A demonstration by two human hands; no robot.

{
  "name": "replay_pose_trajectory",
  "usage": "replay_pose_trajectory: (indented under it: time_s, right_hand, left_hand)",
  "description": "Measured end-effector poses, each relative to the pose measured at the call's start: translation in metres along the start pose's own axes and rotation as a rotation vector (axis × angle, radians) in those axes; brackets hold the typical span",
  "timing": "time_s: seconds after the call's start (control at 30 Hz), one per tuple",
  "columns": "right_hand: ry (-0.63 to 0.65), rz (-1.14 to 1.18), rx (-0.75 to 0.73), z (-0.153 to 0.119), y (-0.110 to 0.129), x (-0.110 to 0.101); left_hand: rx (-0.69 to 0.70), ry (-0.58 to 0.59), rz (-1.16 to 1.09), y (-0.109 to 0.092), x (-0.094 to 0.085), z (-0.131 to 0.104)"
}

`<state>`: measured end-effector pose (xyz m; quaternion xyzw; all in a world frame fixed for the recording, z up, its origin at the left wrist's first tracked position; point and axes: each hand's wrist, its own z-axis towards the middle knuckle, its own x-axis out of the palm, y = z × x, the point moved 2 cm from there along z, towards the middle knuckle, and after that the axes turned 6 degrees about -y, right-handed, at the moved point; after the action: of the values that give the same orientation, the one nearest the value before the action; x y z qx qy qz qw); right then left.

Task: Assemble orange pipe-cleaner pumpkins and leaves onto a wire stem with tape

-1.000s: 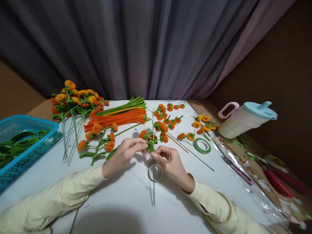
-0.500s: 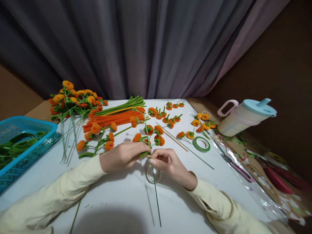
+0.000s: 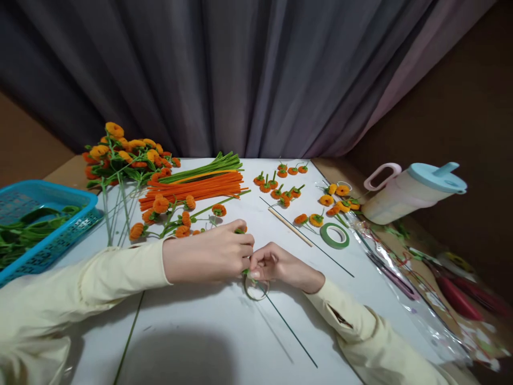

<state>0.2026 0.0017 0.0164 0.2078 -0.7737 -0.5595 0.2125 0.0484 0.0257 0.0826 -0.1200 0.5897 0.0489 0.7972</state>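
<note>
My left hand (image 3: 212, 251) is closed around the upper part of a fuzzy flower stem, and its back hides most of the sprig. An orange pipe-cleaner flower (image 3: 218, 210) pokes out just beyond the knuckles. Thumb and fingertips of my right hand (image 3: 278, 267) pinch the same stem right beside the left fingers. From that pinch a thin dark green wire stem (image 3: 289, 327) slants down to the right. Under my fingertips a pale roll of tape (image 3: 256, 297) lies on the white table (image 3: 192, 326), partly covered by the hands.
Orange pipe cleaners (image 3: 192, 190) and green ones (image 3: 208, 168) lie at the back, near a finished flower bunch (image 3: 128, 152). A blue basket (image 3: 86, 219) of leaves stands left. Rightward are green tape (image 3: 334, 236), a wooden stick (image 3: 290, 227), a tumbler (image 3: 409, 195) and red-handled pliers (image 3: 457, 297).
My left hand has moved right and turned over the sprig, hiding flowers that showed before. The wire's lower end has swung to the right. My right hand keeps its pinch, slightly lower.
</note>
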Motion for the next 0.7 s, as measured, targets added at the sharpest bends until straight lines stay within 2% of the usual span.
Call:
replay_pose_trajectory:
  time_s: [0.1, 0.2, 0.3, 0.4, 0.57, 0.7]
  right_hand:
    - [0.027, -0.002, 0.019, -0.001, 0.002, -0.003]
    - [0.043, -0.028, 0.032, -0.001, 0.003, -0.004]
    - [0.05, -0.12, 0.018, -0.001, 0.002, -0.005]
    - [0.019, -0.342, -0.077, -0.002, 0.004, -0.005]
    - [0.003, -0.74, -0.343, -0.01, 0.013, 0.0]
    - [0.004, -0.918, -0.424, -0.017, 0.019, 0.004]
  left_hand:
    - [0.068, 0.096, -0.155, 0.001, 0.006, 0.002]
    - [0.014, 0.169, -0.255, 0.005, 0.009, 0.004]
    - [-0.013, 0.212, -0.261, 0.007, 0.012, 0.006]
    - [-0.007, 0.207, -0.249, 0.007, 0.015, 0.006]
    - [0.019, 0.225, -0.227, 0.005, 0.022, 0.008]
    - [0.03, 0.219, -0.194, 0.002, 0.025, 0.011]
